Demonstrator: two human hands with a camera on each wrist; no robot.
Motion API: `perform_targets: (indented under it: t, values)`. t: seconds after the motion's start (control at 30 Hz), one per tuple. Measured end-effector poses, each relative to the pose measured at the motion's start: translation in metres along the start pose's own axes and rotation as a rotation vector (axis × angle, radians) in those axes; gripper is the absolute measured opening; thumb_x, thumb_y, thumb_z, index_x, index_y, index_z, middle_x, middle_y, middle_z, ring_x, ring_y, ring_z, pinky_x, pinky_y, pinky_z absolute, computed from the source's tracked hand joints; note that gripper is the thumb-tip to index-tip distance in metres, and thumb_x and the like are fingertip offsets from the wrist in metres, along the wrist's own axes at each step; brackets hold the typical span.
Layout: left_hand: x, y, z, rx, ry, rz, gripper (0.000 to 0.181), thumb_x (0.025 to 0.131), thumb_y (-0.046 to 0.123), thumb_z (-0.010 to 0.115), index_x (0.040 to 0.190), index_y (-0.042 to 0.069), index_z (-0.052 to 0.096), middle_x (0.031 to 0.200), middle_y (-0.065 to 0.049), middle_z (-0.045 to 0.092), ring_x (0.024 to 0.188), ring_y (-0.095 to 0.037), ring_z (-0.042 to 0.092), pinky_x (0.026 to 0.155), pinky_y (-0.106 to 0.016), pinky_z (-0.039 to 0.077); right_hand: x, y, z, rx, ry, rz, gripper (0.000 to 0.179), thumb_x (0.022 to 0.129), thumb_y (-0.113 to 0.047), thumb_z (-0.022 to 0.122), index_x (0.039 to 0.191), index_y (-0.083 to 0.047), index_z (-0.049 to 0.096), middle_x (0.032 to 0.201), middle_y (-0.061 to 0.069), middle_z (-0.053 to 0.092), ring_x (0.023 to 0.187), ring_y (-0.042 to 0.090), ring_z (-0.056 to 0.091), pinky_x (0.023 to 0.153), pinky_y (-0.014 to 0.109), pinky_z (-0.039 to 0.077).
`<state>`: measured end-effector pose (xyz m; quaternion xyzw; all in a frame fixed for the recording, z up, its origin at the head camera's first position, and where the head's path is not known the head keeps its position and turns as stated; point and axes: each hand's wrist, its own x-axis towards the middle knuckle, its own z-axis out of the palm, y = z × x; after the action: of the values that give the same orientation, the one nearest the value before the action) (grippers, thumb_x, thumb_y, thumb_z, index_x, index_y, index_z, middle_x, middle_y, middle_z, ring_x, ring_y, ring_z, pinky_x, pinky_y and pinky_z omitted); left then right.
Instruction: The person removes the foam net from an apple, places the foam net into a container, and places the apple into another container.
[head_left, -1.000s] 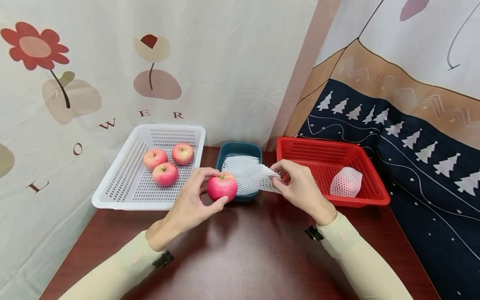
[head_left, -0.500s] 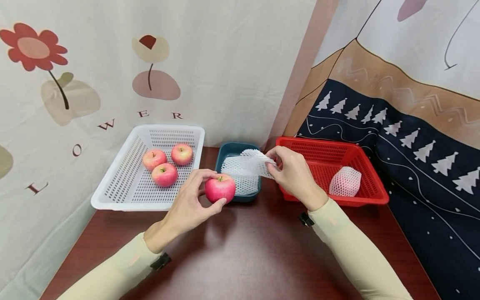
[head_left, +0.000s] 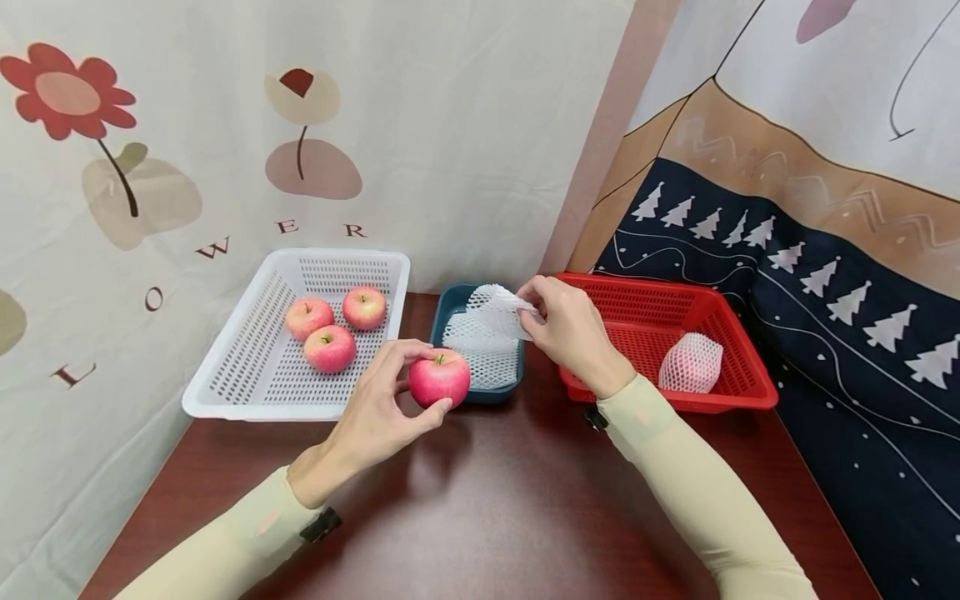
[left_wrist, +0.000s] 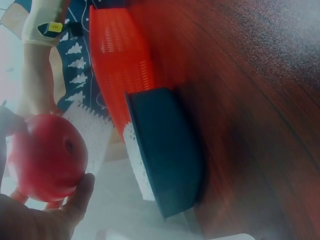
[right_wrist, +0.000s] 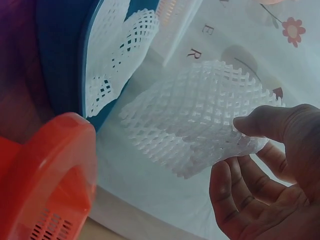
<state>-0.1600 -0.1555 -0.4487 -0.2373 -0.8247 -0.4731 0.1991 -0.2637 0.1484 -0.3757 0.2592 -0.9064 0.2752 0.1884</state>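
Note:
A red apple (head_left: 439, 379) with a green stem is held by my left hand (head_left: 378, 408), fingers behind it and thumb at its lower right. In the left wrist view the apple (left_wrist: 47, 157) sits between thumb and fingers. My right hand (head_left: 573, 329) pinches a white foam net sleeve (head_left: 495, 307) by one edge. The right wrist view shows that foam net sleeve (right_wrist: 195, 115) flattened, slightly gaping, between thumb and fingers. Below it, more white foam nets (head_left: 487, 358) lie in a dark teal tray (head_left: 445, 304).
A white perforated basket (head_left: 225, 408) with three apples (head_left: 330, 349) stands left of the tray. On the right, a red basket (head_left: 738, 392) holds one apple in a foam net (head_left: 691, 363). Printed curtains (head_left: 465, 150) hang behind the brown table (head_left: 510, 500).
My right hand has moved up and to the left, lifting the foam net sleeve toward the back of the tray. The left hand with the apple has barely shifted.

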Motion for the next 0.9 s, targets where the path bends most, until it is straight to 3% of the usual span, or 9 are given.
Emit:
perform_targets:
  t: [0.57,0.9]
  values:
    - [0.0,-0.002,0.004,-0.012,-0.011,0.002,0.065,0.087,0.015,0.101,0.143,0.012,0.067,0.146,-0.005,0.069,0.134,-0.017,0.067,0.098,-0.019,0.067,0.038,-0.003,0.021,-0.125,-0.019,0.013,0.015,0.107,-0.017,0.079,0.121,-0.013,0.079,0.117,0.011,0.082,0.096,0.03,0.075,0.074,0.05,0.069]
    - [-0.001,0.0,0.005,-0.012,-0.012,0.018,0.066,0.087,0.016,0.102,0.143,0.012,0.068,0.145,-0.006,0.071,0.131,-0.02,0.069,0.097,-0.024,0.069,0.068,-0.011,0.047,-0.232,-0.063,-0.026,0.017,0.11,-0.016,0.074,0.126,-0.01,0.075,0.12,0.014,0.078,0.102,0.033,0.076,0.08,0.051,0.07]
